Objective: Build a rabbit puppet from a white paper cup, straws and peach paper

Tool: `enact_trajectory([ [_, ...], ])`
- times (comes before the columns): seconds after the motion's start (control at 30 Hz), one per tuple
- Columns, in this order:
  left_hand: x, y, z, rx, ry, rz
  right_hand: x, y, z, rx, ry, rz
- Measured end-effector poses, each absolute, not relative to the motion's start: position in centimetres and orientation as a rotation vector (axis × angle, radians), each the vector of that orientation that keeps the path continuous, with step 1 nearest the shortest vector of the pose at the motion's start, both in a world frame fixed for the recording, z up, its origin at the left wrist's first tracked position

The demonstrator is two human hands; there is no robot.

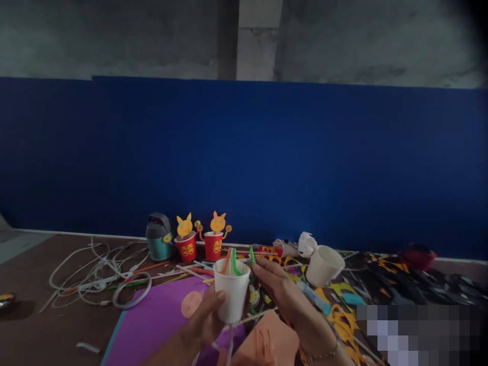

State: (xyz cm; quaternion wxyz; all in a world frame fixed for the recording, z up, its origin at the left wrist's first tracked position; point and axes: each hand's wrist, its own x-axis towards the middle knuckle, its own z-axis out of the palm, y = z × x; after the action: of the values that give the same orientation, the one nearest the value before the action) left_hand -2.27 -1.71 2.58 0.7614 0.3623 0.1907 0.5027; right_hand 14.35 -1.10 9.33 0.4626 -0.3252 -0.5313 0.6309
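Note:
A white paper cup (232,297) stands upright in the grip of my left hand (208,317), whose thumb lies on the cup's front. Orange and green straws (235,262) lean inside the cup and rise above its rim. A thin pale strip hangs below the cup. Just right of the cup, my right hand (272,282) is closed near a green straw end (252,255), which sticks up at its fingertips. Behind the cup stand two red cups (214,246) with orange paper cat faces (218,222) and small round paws.
White cables (95,274) coil at the left, near a teal and grey bottle (157,239). Purple paper (148,320) and an orange sheet (267,338) lie in front. Right of my hands are another white cup (325,265), yellow paper scraps (343,323) and clutter. A blue panel stands behind.

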Motion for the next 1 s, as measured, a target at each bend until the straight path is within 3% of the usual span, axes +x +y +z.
enact_trajectory([
  [0.13, -2.4, -1.6, 3.1, 0.936, 0.433, 1.090, 14.9, -1.1, 9.8, -0.847, -1.403, 1.420],
  [0.33, -2.5, -1.4, 3.7, 1.355, 0.610, 1.046, 16.1, -1.5, 11.2, -1.047, -1.713, 0.601],
  [0.6, -1.5, -1.7, 4.6, 1.639, 0.764, 1.215, 15.1, -3.0, 11.4, -1.264, -2.047, 0.101],
  [0.77, -0.9, -1.7, 4.1, 1.691, 0.809, 1.339, 14.3, -3.6, 11.2, -1.381, -2.040, -0.071],
  [1.0, -0.5, -2.2, 2.0, 1.673, 0.798, 1.454, 14.2, -3.5, 10.9, -1.396, -2.021, -0.033],
])
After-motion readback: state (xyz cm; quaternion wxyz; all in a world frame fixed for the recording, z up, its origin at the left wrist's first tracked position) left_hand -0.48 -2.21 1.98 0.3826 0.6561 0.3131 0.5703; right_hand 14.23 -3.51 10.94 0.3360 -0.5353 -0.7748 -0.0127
